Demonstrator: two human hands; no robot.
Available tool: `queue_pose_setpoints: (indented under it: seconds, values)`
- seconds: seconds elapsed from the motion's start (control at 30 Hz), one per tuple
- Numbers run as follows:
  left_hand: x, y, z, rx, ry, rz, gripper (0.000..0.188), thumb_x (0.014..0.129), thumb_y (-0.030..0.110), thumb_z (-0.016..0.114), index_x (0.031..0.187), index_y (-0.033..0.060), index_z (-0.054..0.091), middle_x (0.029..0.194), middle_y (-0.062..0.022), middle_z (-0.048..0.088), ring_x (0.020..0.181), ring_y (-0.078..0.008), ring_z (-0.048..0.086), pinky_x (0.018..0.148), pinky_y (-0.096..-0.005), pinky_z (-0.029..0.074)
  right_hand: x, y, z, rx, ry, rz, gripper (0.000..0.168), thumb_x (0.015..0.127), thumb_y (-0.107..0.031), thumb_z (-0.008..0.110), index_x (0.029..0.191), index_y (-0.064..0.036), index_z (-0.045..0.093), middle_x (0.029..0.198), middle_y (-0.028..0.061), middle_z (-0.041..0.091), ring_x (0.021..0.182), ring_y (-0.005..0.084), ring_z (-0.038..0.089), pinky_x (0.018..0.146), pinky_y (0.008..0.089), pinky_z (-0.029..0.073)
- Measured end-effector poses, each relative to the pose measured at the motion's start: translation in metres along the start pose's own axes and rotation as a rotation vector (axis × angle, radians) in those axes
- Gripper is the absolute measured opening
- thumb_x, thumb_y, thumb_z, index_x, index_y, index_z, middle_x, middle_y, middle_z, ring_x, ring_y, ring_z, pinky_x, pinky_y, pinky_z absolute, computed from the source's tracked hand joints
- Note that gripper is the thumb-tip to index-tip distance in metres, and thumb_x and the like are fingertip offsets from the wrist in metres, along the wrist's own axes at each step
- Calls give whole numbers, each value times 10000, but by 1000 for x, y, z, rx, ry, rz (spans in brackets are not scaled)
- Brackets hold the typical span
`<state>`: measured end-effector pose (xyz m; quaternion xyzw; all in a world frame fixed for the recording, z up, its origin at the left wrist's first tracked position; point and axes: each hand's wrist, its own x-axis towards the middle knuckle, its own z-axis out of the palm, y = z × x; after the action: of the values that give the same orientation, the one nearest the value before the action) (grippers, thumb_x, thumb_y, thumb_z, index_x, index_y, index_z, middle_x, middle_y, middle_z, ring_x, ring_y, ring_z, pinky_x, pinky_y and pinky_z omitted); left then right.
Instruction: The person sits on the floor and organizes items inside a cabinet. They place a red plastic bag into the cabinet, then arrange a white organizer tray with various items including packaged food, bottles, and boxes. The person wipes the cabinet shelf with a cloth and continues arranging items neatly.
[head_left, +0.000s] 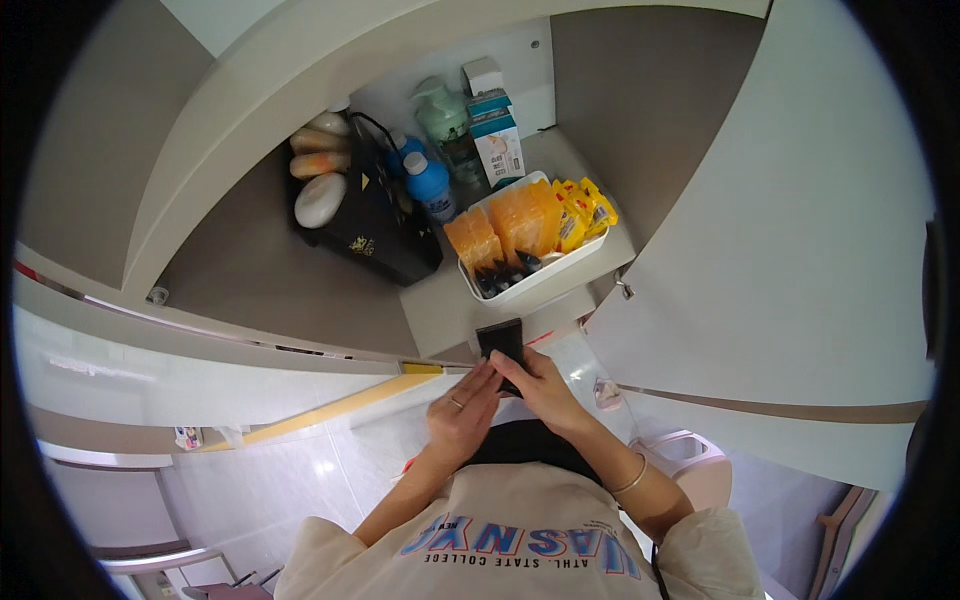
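Observation:
My right hand (551, 394) grips a flat, black rectangular item (504, 339), with the thumb across its face. Beside its lower left edge is my left hand (461, 416), wearing a ring, its fingers close together near the right thumb. Whether the left fingers also pinch the item cannot be told. Just beyond the hands, a white tray (534, 283) stands on the cabinet shelf (442, 326). It holds orange translucent packages (525, 217), yellow packets (583, 210) and several black-tipped items (502, 277).
Left of the tray leans a black bag (375, 232) with pale rounded items in it. Blue bottles (429, 187), a green pump bottle (442, 112) and boxes (496, 142) stand behind. An opened cabinet door (772, 247) flanks the right side. A pink stool (701, 472) stands on the floor.

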<state>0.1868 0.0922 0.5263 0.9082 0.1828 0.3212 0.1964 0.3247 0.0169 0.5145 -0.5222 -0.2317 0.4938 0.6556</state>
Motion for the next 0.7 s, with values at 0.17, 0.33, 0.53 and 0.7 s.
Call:
queue_pose_setpoints:
  seconds: [0.17, 0.33, 0.53, 0.7]
  values:
    - [33, 21, 12, -218, -125, 116, 333, 752, 84, 766, 1077, 46, 701, 1261, -139, 632, 1114, -272, 648, 879, -343, 563, -19, -11, -43, -279, 194, -159, 254, 964, -228, 605, 1061, 5, 591, 876, 81, 669, 771, 149, 651, 622, 274, 530]
    - [127, 25, 18, -172, -92, 214, 295, 826, 107, 705, 1113, 49, 673, 1210, -137, 656, 1060, -292, 661, 884, -362, 538, -21, -48, -103, -18, 447, -165, 227, 922, -85, 631, 1025, 97, 542, 836, 116, 651, 696, 154, 655, 580, 269, 603]
    - [265, 20, 82, 5, -414, 411, 321, 940, 141, 547, 1238, 43, 613, 1256, -157, 628, 1148, -310, 605, 982, -396, 473, -12, -33, -132, -474, 578, -378, 250, 894, -21, 595, 1113, 93, 555, 817, 143, 648, 681, 215, 670, 656, 322, 556]
    - [293, 4, 127, 424, -836, 596, 359, 950, 250, 536, 1274, 110, 607, 1322, -121, 593, 1241, -306, 530, 1062, -390, 408, -17, -70, -109, -890, 819, -289, 325, 866, -34, 625, 1175, 50, 573, 977, 259, 655, 831, 360, 678, 680, 423, 546]
